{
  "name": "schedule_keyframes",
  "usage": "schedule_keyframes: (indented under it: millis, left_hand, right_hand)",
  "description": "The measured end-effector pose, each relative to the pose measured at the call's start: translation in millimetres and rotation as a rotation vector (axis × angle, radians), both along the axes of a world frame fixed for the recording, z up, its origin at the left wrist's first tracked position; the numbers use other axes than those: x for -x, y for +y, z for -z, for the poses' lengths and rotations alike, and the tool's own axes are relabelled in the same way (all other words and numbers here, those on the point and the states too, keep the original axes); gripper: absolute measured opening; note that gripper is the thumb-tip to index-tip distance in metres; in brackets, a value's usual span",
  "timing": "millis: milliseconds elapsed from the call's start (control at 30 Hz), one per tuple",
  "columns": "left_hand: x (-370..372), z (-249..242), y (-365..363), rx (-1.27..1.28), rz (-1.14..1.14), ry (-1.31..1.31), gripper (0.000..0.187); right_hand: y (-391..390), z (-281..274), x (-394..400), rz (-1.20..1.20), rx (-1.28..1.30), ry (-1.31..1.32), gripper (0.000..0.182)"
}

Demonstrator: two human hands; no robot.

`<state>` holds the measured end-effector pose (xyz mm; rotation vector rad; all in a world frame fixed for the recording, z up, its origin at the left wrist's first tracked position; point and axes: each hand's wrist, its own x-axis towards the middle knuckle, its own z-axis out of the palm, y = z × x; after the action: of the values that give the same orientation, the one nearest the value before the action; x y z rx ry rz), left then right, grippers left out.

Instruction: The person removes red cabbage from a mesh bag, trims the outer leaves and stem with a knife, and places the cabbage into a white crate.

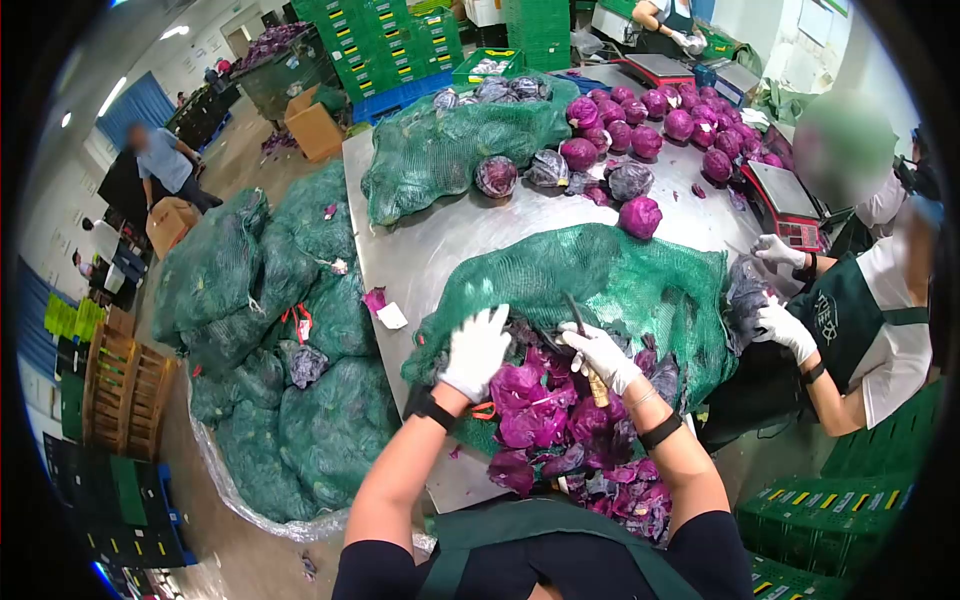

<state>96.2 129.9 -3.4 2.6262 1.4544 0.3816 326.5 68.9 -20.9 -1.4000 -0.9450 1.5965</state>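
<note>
Left hand (pixel 475 357): fingers spread over green mesh bag (pixel 545 262).
Right hand (pixel 605 358): round a wooden-handled knife (pixel 599 389), blade toward eleven o'clock; best kept off left fingers.
Red cabbage leaves (pixel 530 412): six o'clock, between forearms.

Far beyond the left hand (pixel 477 352), ceiling lights (pixel 113 94) glare; around both hands it's bright, edges bending into black.

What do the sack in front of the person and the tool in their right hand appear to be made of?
The sack looks like woven plastic netting, dull green; its open mesh shows.

The tool in the right hand has a light brown handle, probably wood, and a dark, slim blade, likely metal, though too small to be sure.
</note>
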Motion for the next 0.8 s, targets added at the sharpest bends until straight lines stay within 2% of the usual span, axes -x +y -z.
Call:
schedule_keyframes:
  millis: [100, 167, 233, 300, 367, 433, 500, 533, 567, 600, 633, 667, 733, 800]
  left_hand:
    - [20.4, -46.5, 59.0, -0.011, -0.046, 0.0, 0.047]
    - [53.1, -24.8, 128.7, -0.123, -0.189, -0.557, 0.046]
    - [105.5, -1.2, 178.5, 0.612, -0.372, -0.953, 0.054]
    - [132.1, 21.4, 164.1, 0.567, -0.227, -0.495, 0.053]
    - [144.4, 53.6, 112.8, 0.329, -0.077, -0.106, 0.042]
    - [150.4, 96.2, 68.4, 0.494, -0.139, -0.315, 0.039]
    - [172.4, 172.7, 51.8, 0.637, -0.194, -0.617, 0.039]
    - [169.1, 173.7, 43.2, 0.633, -0.232, -0.74, 0.039]
    - [165.2, 162.3, 31.9, 0.652, -0.236, -0.74, 0.039]
    - [159.8, 141.1, 19.9, 0.653, -0.221, -0.728, 0.039]
    - [154.4, 131.0, 12.9, 0.648, -0.204, -0.715, 0.039]
    - [152.2, 141.9, 2.4, 0.668, -0.225, -0.879, 0.04]
    - [144.1, 116.1, -14.1, 0.726, -0.256, -0.858, 0.043]
    - [133.8, 91.4, -25.2, 0.516, 0.028, -0.798, 0.073]
  right_hand:
    - [2.0, -4.5, 3.2, 0.074, -0.032, -0.008, 0.052]
    - [3.4, -9.9, 10.0, 0.202, -0.127, -0.03, 0.053]
    - [0.4, -18.8, 12.8, 0.231, -0.141, -0.035, 0.052]
    - [-12.5, -34.1, 15.9, 0.14, -0.039, -0.014, 0.052]
    - [-38.2, -39.0, 33.3, 0.088, 0.032, 0.061, 0.052]
    - [-72.2, -21.3, 65.6, 0.026, 0.079, 0.036, 0.054]
    - [-97.4, 18.1, 98.3, -0.049, -0.173, -0.204, 0.056]
    - [-101.3, 42.3, 105.8, -0.082, -0.336, -0.572, 0.056]
    - [-103.3, 65.2, 110.6, -0.122, -0.499, -0.939, 0.056]
    - [-105.9, 81.1, 109.6, -0.047, -0.37, -0.849, 0.054]
    - [-107.2, 85.3, 106.5, 0.078, -0.328, -0.871, 0.052]
    - [-110.7, 81.4, 96.5, 0.128, -0.291, -0.923, 0.05]
    - [-133.6, 79.6, 66.5, 0.25, -0.201, -1.03, 0.047]
    - [-164.5, 78.4, 34.5, 0.422, -0.1, -1.1, 0.044]
